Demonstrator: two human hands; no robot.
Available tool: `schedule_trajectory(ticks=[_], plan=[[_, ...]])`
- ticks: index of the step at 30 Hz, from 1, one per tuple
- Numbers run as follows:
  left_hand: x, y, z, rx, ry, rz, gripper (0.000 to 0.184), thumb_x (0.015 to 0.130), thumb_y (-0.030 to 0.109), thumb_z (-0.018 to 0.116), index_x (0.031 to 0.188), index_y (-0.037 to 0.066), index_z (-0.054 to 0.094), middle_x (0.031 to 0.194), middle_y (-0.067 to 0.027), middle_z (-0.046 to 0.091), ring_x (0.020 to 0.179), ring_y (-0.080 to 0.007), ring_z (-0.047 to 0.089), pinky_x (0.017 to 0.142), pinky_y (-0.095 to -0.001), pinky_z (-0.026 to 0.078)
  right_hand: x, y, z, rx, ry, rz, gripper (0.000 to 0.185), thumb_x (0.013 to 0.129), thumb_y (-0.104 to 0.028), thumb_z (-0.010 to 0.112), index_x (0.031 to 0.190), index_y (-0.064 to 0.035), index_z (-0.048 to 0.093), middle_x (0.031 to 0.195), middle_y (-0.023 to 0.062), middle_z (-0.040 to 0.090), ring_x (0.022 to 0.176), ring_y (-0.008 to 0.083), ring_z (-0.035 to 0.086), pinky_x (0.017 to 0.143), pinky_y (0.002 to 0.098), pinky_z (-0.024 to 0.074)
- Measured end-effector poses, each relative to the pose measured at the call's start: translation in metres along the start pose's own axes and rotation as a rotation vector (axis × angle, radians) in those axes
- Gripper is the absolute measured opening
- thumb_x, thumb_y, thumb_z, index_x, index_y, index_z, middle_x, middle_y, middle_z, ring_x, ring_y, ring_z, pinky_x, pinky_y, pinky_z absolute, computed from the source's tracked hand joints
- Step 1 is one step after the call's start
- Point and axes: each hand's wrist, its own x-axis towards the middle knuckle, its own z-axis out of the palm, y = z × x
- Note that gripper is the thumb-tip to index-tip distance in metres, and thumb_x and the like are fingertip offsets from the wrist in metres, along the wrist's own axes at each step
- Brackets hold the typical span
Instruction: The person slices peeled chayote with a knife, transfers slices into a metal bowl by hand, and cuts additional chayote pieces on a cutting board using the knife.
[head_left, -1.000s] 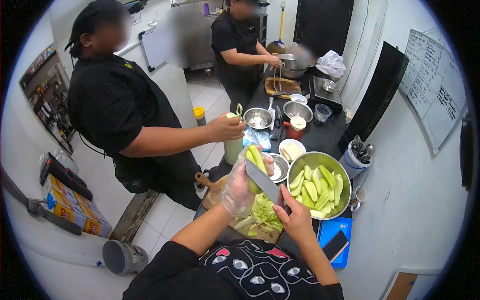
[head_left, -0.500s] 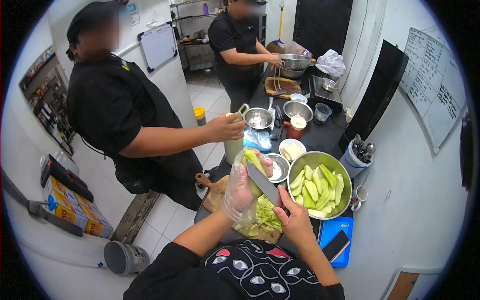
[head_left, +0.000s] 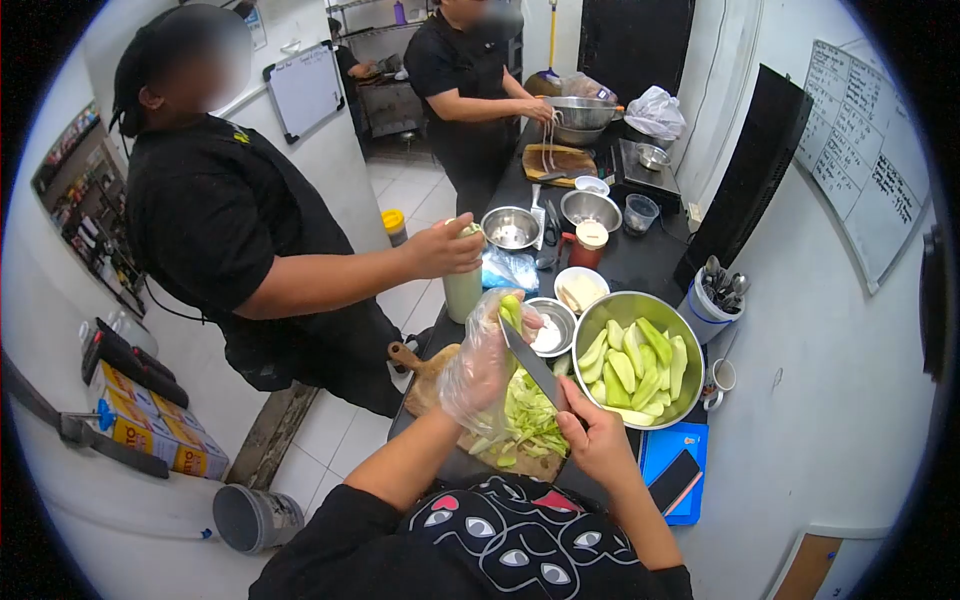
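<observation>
My left hand [head_left: 480, 375], in a clear plastic glove, is wrapped round a pale green peeled fruit [head_left: 511, 308]. In my right hand [head_left: 597, 432] is the handle of a knife [head_left: 532, 362], its broad blade angled up and left against the fruit. Below both hands, green shreds [head_left: 530, 415] lie on a wooden board [head_left: 428, 385]. To the right, a steel bowl [head_left: 690, 400] holds several pale green pieces. A small metal bowl [head_left: 549, 325] and a white bowl [head_left: 581, 290] stand just beyond my hands.
At the left a co-worker [head_left: 230, 220] reaches a hand onto a tall pale green container [head_left: 461, 285]. Another person [head_left: 465, 100] works at the counter's far end. A phone [head_left: 675, 481] lies on a blue item [head_left: 688, 440] beside utensils in a tub [head_left: 708, 305].
The view has shifted slightly. The co-worker's hand has come down over the top of the tall container. My left hand has turned a little, and the knife blade lies lower on the fruit.
</observation>
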Motion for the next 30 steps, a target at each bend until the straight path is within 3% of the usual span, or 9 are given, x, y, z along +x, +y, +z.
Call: schedule_trajectory(ticks=[6, 12, 20, 22, 23, 24, 25, 28, 30], plan=[[-0.003, -0.004, -0.009, 0.096, -0.015, -0.096, 0.048, 0.101, 0.041, 0.035, 0.131, 0.004, 0.041, 0.104, -0.0037, 0.052, 0.094, -0.0114, 0.05, 0.085, -0.027, 0.041, -0.002, -0.006, -0.006, -0.076, 0.037, 0.022, 0.05, 0.089, -0.024, 0.062, 0.132, -0.0042, 0.05, 0.1, 0.0239, 0.065, 0.091, 0.0333, 0.066, 0.079, 0.0352, 0.0499], [-0.001, -0.001, -0.031, 0.63, -0.076, 0.075, 0.041, 0.098, 0.034, 0.046, 0.126, 0.004, 0.05, 0.097, -0.0017, 0.053, 0.087, -0.0101, 0.049, 0.076, -0.0246, 0.042, -0.001, 0.0, -0.008, -0.026, 0.024, -0.043, 0.049, 0.088, -0.024, 0.063, 0.131, -0.0053, 0.051, 0.109, 0.025, 0.063, 0.1, 0.0332, 0.065, 0.084, 0.0338, 0.0493], [-0.009, -0.022, -0.045, 1.003, -0.176, 0.331, 0.041, 0.097, 0.029, 0.044, 0.128, 0.003, 0.047, 0.112, -0.007, 0.058, 0.092, -0.0146, 0.053, 0.083, -0.031, 0.044, 0.0, 0.002, -0.005, 0.02, 0.009, 0.04, 0.045, 0.09, -0.025, 0.062, 0.129, -0.0033, 0.053, 0.115, 0.0248, 0.061, 0.107, 0.0304, 0.063, 0.088, 0.0321, 0.0475], [-0.008, -0.002, -0.034, 0.826, -0.172, 0.104, 0.042, 0.094, 0.028, 0.047, 0.128, 0.002, 0.047, 0.113, -0.0101, 0.058, 0.094, -0.0188, 0.055, 0.084, -0.0339, 0.045, -0.001, 0.008, -0.002, 0.031, 0.008, 0.066, 0.044, 0.09, -0.025, 0.061, 0.128, -0.0031, 0.053, 0.116, 0.0248, 0.06, 0.108, 0.0294, 0.062, 0.089, 0.0319, 0.0467], [-0.008, 0.006, -0.029, 0.597, -0.157, -0.149, 0.043, 0.092, 0.026, 0.049, 0.127, 0.001, 0.047, 0.112, -0.0124, 0.058, 0.094, -0.0225, 0.056, 0.084, -0.0361, 0.045, 0.0, 0.017, 0.001, 0.03, 0.002, 0.085, 0.044, 0.091, -0.025, 0.061, 0.128, -0.003, 0.054, 0.117, 0.0249, 0.06, 0.109, 0.0289, 0.062, 0.09, 0.0318, 0.0463], [-0.01, 0.008, -0.025, 0.357, -0.14, -0.397, 0.044, 0.09, 0.025, 0.052, 0.126, 0.0, 0.047, 0.11, -0.0146, 0.058, 0.094, -0.0262, 0.057, 0.083, -0.0384, 0.046, 0.0, 0.026, 0.004, 0.027, -0.006, 0.108, 0.043, 0.091, -0.025, 0.06, 0.128, -0.003, 0.054, 0.117, 0.0249, 0.06, 0.11, 0.0284, 0.061, 0.091, 0.0317, 0.0459], [-0.017, -0.019, -0.034, -0.17, -0.211, -0.475, 0.048, 0.09, 0.031, 0.053, 0.127, 0.0, 0.045, 0.111, -0.0107, 0.057, 0.101, -0.0198, 0.055, 0.088, -0.0343, 0.045, -0.001, 0.035, 0.007, 0.071, -0.033, 0.155, 0.043, 0.092, -0.026, 0.059, 0.128, -0.0029, 0.054, 0.119, 0.0237, 0.06, 0.111, 0.0282, 0.061, 0.092, 0.0317, 0.0451], [-0.03, -0.038, -0.051, 0.095, -0.386, -0.449, 0.065, 0.091, 0.04, 0.054, 0.139, 0.001, 0.033, 0.123, -0.0078, 0.053, 0.104, -0.0142, 0.053, 0.093, -0.0291, 0.042, -0.005, 0.041, 0.01, 0.065, -0.074, 0.255, 0.042, 0.092, -0.026, 0.059, 0.128, -0.0035, 0.054, 0.12, 0.0219, 0.06, 0.11, 0.0282, 0.061, 0.092, 0.0314, 0.0451], [-0.047, -0.044, -0.059, 0.278, -0.362, -0.448, 0.08, 0.086, 0.046, 0.061, 0.144, 0.001, 0.027, 0.132, -0.0084, 0.047, 0.116, -0.0142, 0.047, 0.101, -0.0306, 0.037, -0.012, 0.043, 0.01, 0.066, -0.099, 0.266, 0.042, 0.093, -0.027, 0.058, 0.127, -0.0045, 0.054, 0.12, 0.0205, 0.06, 0.11, 0.0282, 0.061, 0.092, 0.031, 0.0453]])
